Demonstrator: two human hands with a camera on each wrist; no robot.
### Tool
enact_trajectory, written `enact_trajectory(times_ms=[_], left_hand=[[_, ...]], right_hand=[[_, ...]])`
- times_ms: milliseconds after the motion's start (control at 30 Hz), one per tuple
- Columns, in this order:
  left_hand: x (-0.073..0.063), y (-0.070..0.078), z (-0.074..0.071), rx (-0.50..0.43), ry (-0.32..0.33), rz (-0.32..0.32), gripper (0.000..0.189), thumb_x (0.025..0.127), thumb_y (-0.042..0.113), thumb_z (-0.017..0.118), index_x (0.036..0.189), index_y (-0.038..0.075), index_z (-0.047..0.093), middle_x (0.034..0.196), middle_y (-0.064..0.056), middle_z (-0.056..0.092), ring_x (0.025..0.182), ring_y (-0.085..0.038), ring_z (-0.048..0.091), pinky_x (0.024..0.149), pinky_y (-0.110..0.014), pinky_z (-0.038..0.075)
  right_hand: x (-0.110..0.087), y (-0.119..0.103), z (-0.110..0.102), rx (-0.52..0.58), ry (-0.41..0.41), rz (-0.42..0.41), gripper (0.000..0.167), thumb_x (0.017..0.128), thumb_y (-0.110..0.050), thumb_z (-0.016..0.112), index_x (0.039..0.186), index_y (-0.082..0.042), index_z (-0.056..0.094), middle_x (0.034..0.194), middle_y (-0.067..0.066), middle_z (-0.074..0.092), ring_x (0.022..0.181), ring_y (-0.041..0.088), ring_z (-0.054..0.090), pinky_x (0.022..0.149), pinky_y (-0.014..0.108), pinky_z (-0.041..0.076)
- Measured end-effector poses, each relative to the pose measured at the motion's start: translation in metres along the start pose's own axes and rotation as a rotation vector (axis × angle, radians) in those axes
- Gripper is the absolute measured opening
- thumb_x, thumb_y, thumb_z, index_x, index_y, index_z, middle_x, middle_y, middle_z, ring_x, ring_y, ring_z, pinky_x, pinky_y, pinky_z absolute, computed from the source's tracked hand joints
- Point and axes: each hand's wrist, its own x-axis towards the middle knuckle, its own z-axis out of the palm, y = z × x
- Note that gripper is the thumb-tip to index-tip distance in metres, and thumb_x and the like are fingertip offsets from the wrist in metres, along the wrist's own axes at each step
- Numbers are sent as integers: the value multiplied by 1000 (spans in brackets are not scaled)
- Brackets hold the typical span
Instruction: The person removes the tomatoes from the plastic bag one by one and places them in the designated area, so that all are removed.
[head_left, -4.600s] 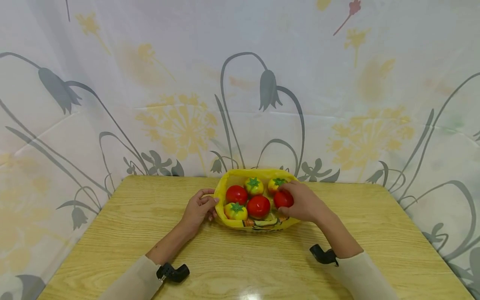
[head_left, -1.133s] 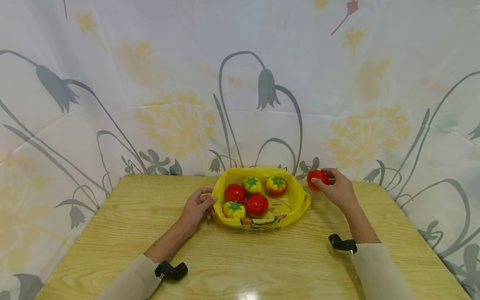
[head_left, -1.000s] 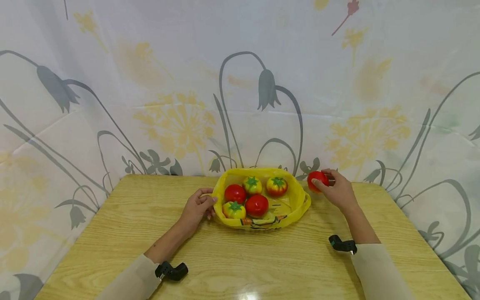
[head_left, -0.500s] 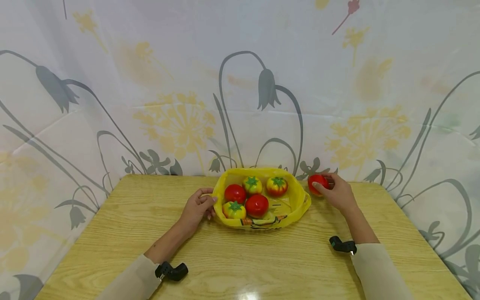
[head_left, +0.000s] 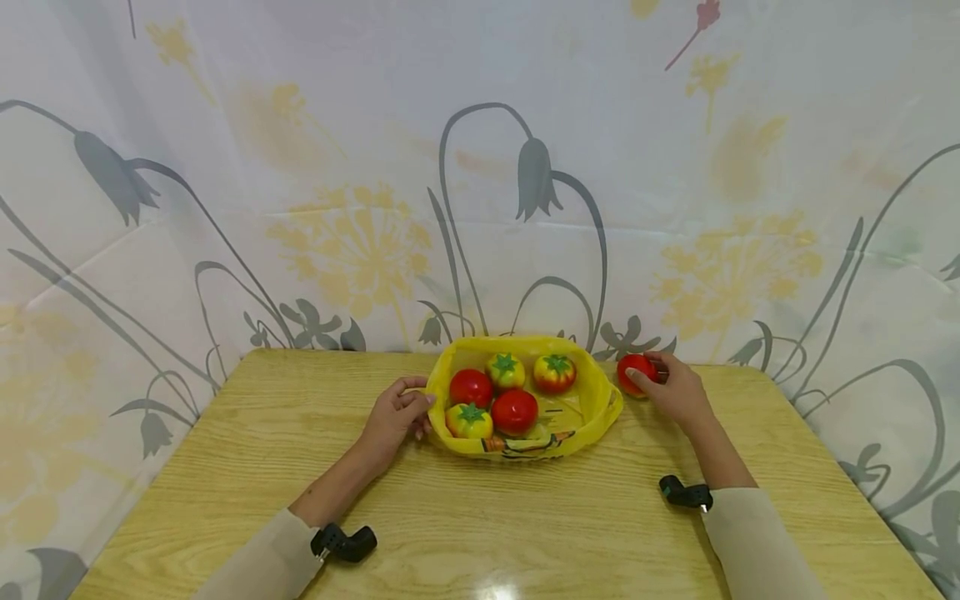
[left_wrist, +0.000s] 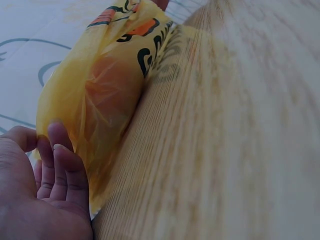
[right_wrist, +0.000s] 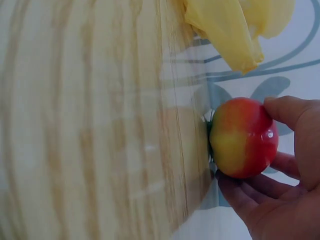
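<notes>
Found left hand (head_left: 393, 414) pinching the left rim of a yellow printed plastic bag (head_left: 597, 404), with five red or yellow-green tomatoes (head_left: 514, 412) inside and room at its right end. Found right hand (head_left: 682, 396) clamped on a glossy red-and-yellow round tomato (right_wrist: 242, 137), just right of the bag, near the pale wood-grain tabletop's (head_left: 465, 517) far edge. Could not confirm contact with the wood. Noted width rightward to the side edge.

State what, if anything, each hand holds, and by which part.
The left hand pinches the yellow bag by its rim; the right hand grips a red fruit round its sides.
</notes>
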Motion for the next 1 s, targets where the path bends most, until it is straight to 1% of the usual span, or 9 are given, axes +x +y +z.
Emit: enact_trajectory(times_ms=[200, 400, 667, 833, 1000], left_hand=[[0, -1, 0, 0, -6, -1, 37, 105, 7, 64, 135, -7, 49, 77, -1, 66, 61, -14, 60, 56, -23, 49], [0, -2, 0, -6, 0, -10, 36, 105, 6, 63, 135, -7, 49, 76, -1, 66, 60, -14, 59, 56, -24, 49], [-2, 2, 1, 13, -4, 3, 39, 106, 9, 63, 138, -8, 48, 78, -1, 65, 62, -14, 59, 57, -24, 49], [0, 2, 1, 11, 3, -2, 37, 106, 7, 63, 137, -8, 49, 77, -1, 66, 61, -14, 59, 56, -23, 49], [-1, 2, 1, 14, 0, 3, 37, 106, 8, 63, 137, -8, 49, 77, 0, 66, 61, -14, 60, 57, -23, 49]], right_hand=[[-2, 1, -1, 8, -12, 3, 73, 107, -43, 62, 153, 9, 42, 146, 37, 51, 131, 53, 54, 110, 62, 47], [-2, 1, -1, 9, -16, -4, 72, 107, -42, 63, 152, 10, 42, 146, 37, 52, 131, 53, 55, 110, 62, 48], [0, 0, -2, 4, -26, -18, 72, 107, -40, 63, 154, 10, 39, 148, 38, 49, 131, 54, 54, 110, 62, 48], [0, -5, -7, -2, -21, -28, 73, 106, -40, 65, 154, 9, 40, 149, 37, 49, 132, 54, 54, 110, 63, 47], [0, -12, -12, -5, 0, -56, 69, 106, -36, 65, 154, 8, 42, 149, 37, 50, 135, 56, 50, 111, 66, 44]])
